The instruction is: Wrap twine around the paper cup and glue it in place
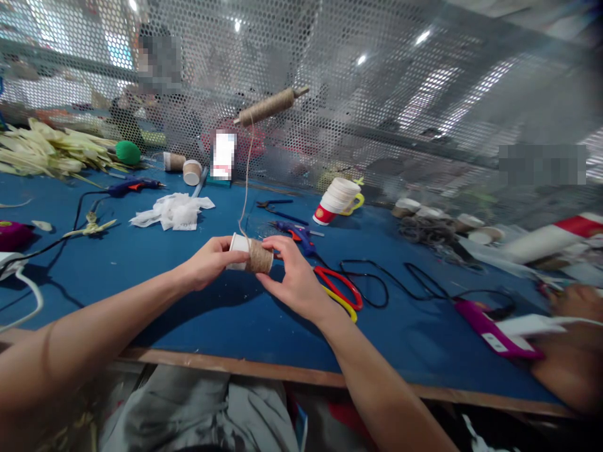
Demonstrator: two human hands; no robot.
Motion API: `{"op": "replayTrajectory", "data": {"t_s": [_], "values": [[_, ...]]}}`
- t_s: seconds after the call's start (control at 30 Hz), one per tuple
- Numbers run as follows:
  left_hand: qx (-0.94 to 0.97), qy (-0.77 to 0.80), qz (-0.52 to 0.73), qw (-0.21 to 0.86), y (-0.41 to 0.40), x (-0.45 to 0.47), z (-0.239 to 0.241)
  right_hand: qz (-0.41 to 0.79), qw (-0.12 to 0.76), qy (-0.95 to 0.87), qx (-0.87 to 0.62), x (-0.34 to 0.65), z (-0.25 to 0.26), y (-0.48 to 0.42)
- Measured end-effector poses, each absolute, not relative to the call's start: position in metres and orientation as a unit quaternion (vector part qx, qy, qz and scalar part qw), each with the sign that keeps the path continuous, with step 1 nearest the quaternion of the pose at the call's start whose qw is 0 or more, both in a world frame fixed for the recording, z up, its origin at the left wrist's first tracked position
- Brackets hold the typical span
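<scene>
Between my two hands is a white paper cup point(239, 243), lying on its side just above the blue table, partly wrapped in brown twine. My left hand point(210, 260) is closed around its bare white end. At the twine-covered end, my right hand point(292, 276) grips with thumb below and fingers above. A strand of twine point(247, 182) runs from the cup up to a twine spool point(268, 107) hung on the mesh. Just beyond my hands lie a blue glue gun point(296, 233) and pliers point(276, 204). Red and yellow scissor handles point(339, 285) show beside my right wrist.
Stacked paper cups point(336, 199) stand at the back right. Further left are white tissue point(174, 212), twine-wrapped cups point(192, 172), a second glue gun point(134, 184) and pale husks point(51, 149). A purple power strip point(494, 329) and black cables lie right, near another person's hand point(577, 304).
</scene>
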State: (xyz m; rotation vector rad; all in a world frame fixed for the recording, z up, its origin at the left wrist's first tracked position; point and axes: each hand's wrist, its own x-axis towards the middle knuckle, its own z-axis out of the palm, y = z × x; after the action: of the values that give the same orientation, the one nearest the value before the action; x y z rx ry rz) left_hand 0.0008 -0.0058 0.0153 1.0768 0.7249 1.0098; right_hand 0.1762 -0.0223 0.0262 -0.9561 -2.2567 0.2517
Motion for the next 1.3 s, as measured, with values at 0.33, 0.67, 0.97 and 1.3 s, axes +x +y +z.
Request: {"op": "replayTrajectory", "data": {"t_s": [0.33,0.67,0.97,1.3], "values": [[0.463,0.276,0.450,0.713,-0.004,-0.001,0.014,0.079,0.343,-0.863,-0.364,0.175,0.025,-0.023],[0.365,0.324,0.511,0.708,0.001,-0.001,0.019,0.078,0.352,-0.849,-0.385,0.175,0.024,-0.022],[0.431,0.398,0.582,0.563,0.008,-0.008,0.020,0.056,0.360,-0.834,-0.413,0.177,0.022,-0.018],[0.467,0.409,0.541,0.568,0.005,-0.007,0.019,0.053,0.359,-0.836,-0.412,0.176,0.023,-0.019]]}}
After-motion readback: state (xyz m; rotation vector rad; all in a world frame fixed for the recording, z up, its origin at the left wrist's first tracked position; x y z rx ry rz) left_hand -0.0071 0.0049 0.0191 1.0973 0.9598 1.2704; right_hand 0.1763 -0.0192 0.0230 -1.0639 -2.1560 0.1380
